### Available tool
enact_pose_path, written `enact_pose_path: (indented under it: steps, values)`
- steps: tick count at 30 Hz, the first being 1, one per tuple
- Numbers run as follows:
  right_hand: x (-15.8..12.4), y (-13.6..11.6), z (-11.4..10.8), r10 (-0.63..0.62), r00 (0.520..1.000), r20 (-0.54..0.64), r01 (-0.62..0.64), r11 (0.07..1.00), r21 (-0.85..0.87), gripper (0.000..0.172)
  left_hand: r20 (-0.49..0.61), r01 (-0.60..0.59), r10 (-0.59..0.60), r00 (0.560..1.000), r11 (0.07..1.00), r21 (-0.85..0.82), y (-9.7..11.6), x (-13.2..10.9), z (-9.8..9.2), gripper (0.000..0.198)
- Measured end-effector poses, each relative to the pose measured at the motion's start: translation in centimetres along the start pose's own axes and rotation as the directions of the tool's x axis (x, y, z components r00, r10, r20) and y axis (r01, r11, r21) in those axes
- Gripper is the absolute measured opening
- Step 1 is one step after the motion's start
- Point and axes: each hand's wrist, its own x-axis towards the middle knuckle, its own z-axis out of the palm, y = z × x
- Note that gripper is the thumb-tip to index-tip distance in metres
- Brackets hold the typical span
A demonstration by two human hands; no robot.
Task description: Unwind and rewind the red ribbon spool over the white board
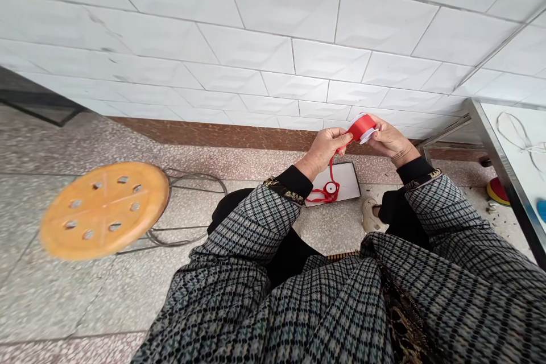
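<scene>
My right hand (386, 137) grips a white spool wound with wide red ribbon (362, 127), fingers around its rim. Against the front of the roll, my left hand (327, 149) pinches the red ribbon between thumb and fingers. From below that hand a narrow red strand hangs down to a smaller spool of red ribbon (330, 188). This small spool rests with loose loops of ribbon in a shallow white box with dark edges (347, 180) on the floor.
An orange round stool (104, 207) with a wire frame stands at left. A metal-edged table (497, 151) with a pale cord (522, 139) on top is at right. Beyond my hands rises a white tiled wall (273, 40). A red and yellow object (498, 190) lies under the table.
</scene>
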Motion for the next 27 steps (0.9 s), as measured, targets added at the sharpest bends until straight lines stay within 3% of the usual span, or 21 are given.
enact_pose_path:
  steps: [4, 9, 14, 18, 23, 27]
  values:
    - [0.1, 0.3, 0.2, 0.004, 0.999, -0.040, -0.004, 1.000, -0.004, 0.077, -0.015, -0.022, 0.021, 1.000, 0.998, -0.059, 0.2, -0.1, 0.5, 0.043]
    - [0.1, 0.6, 0.7, 0.023, 0.997, -0.072, -0.021, 0.999, 0.027, 0.080, 0.133, 0.033, -0.018, 0.991, 0.994, -0.108, 0.3, 0.2, 0.1, 0.048]
    - [-0.3, -0.9, 0.3, 0.116, 0.992, 0.043, -0.108, 0.981, -0.162, 0.073, 0.181, 0.078, -0.062, 0.982, 0.993, -0.087, 1.1, 0.1, -0.7, 0.034]
    - [-0.7, -2.3, 0.0, 0.140, 0.987, 0.083, -0.087, 0.884, -0.459, 0.067, 0.145, 0.188, -0.195, 0.970, 0.980, 0.061, 1.7, -0.3, -0.8, 0.013]
    - [-0.6, -3.0, 0.0, -0.020, 0.996, 0.089, 0.082, 0.616, -0.784, 0.051, 0.062, 0.206, -0.211, 0.976, 0.975, 0.082, 1.7, -0.6, 0.0, 0.011]
    - [-0.6, -3.4, -0.6, -0.095, 0.993, 0.071, 0.115, 0.628, -0.770, 0.055, -0.015, 0.157, -0.156, 0.988, 0.987, 0.038, 1.5, -0.5, 0.4, 0.024]
